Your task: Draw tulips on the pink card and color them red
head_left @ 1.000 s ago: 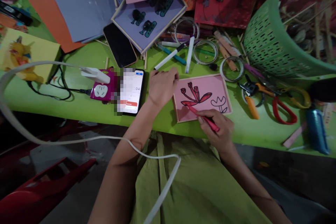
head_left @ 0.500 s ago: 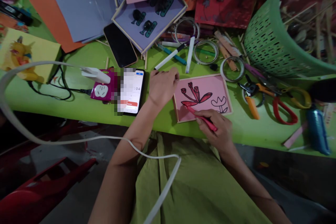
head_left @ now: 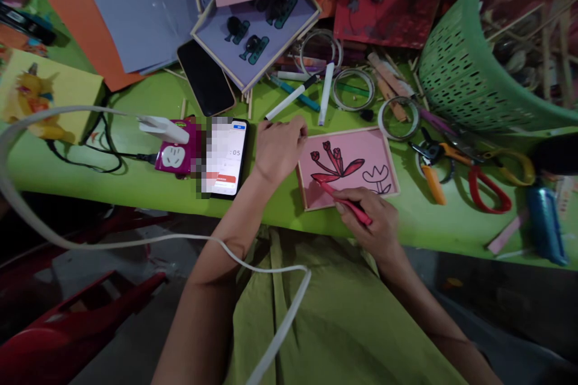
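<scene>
My right hand (head_left: 374,219) is closed round a pinkish-red marker (head_left: 351,207), its tip touching the left red leaf of a drawing. That drawing, on a pink panel (head_left: 332,194) with a thin wooden rim, shows black-outlined flowers. The left plant is coloured red, while the tulip outline (head_left: 377,175) on the right has no red in it. Beside the panel's upper left corner rests my left hand (head_left: 280,147), its fingers curled down and partly hidden, so anything inside them cannot be made out.
A lit phone (head_left: 226,159) and a purple socket block (head_left: 174,156) with a white charger lie left. Beyond are white-barrelled markers (head_left: 327,93), tape rolls (head_left: 354,90) and a dark phone (head_left: 206,78). Pliers (head_left: 431,168), red-handled scissors (head_left: 490,189) and a green basket (head_left: 469,72) stand right. A white cable (head_left: 180,237) crosses in front.
The lit phone's display has gone from :04 to :05. Both hands, the marker and the panel show almost no movement.
</scene>
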{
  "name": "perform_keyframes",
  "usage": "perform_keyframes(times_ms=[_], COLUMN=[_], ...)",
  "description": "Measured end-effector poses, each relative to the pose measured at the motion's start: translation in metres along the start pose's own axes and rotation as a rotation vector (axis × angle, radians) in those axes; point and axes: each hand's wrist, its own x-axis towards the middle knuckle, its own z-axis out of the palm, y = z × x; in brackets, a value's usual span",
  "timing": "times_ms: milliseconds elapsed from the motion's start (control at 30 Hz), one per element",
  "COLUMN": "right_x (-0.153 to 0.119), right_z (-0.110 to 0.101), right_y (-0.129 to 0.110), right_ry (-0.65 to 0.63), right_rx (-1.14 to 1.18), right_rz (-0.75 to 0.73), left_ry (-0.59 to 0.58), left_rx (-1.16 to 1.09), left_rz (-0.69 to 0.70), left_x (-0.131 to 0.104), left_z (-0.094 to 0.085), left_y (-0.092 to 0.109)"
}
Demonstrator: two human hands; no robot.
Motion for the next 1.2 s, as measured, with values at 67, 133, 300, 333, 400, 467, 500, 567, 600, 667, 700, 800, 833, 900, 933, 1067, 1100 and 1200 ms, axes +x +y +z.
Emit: perform_keyframes(times_ms=[67,133,300,333,400,467,500,567,600,667,700,800,833,900,933,1067,1100,1200], right_x=[0.0008,0.0011,-0.0005,-0.0012,-0.0026,-0.0037,-0.0040,-0.0040,-0.0038,-0.0030,-0.0026,-0.0020,-0.0020,-0.0019,-0.0018,-0.0011,-0.0010,-0.0014], right_z=[-0.0003,-0.0005,-0.0004,-0.0004,-0.0007,-0.0009,-0.0010,-0.0010,-0.0009,-0.0007,-0.0006,-0.0008,-0.0010,-0.0012,-0.0013,-0.0010,-0.0008,-0.0007], right_y=[-0.0009,-0.0015,-0.0018,-0.0019,-0.0024,-0.0030,-0.0032,-0.0029,-0.0026,-0.0016,-0.0012,-0.0009,-0.0011,-0.0014,-0.0014,-0.0011,-0.0011,-0.0022], right_ry=[0.011,0.027,0.026,0.040,0.076,0.105,0.109,0.100,0.092,0.064,0.050,0.037,0.042,0.052,0.056,0.045,0.041,0.057], right_rx=[-0.002,0.003,0.021,0.024,0.018,0.002,-0.005,-0.004,0.003,0.018,0.021,0.015,0.013,0.010,0.009,0.010,0.008,0.003], right_rz=[0.012,0.030,0.062,0.065,0.072,0.086,0.092,0.098,0.092,0.065,0.053,0.035,0.037,0.044,0.043,0.021,0.028,0.056], left_ry=[0.010,0.009,-0.005,-0.004,-0.006,-0.013,-0.017,-0.024,-0.024,-0.023,-0.021,-0.019,-0.018,-0.016,-0.013,-0.002,-0.002,-0.005], left_rx=[-0.004,-0.004,0.002,0.002,-0.001,-0.003,-0.004,-0.004,-0.002,0.001,0.002,0.004,0.005,0.005,0.005,0.004,0.005,0.007], left_rz=[0.007,0.005,-0.009,-0.012,-0.020,-0.028,-0.030,-0.031,-0.030,-0.025,-0.022,-0.015,-0.014,-0.013,-0.012,-0.009,-0.009,-0.010], left_x=[0.0002,0.0005,0.0010,0.0009,0.0006,0.0003,0.0002,-0.0001,-0.0002,-0.0005,-0.0006,-0.0005,-0.0003,0.0001,0.0003,-0.0002,-0.0004,-0.0006], left_z=[0.0009,0.0015,0.0006,0.0002,-0.0005,-0.0012,-0.0014,-0.0017,-0.0018,-0.0018,-0.0017,-0.0012,-0.0009,-0.0005,-0.0003,0.0006,0.0007,0.0007], left_y=[-0.0007,-0.0011,0.0002,0.0006,0.0013,0.0019,0.0020,0.0020,0.0020,0.0017,0.0015,0.0009,0.0007,0.0003,0.0001,-0.0006,-0.0006,-0.0002])
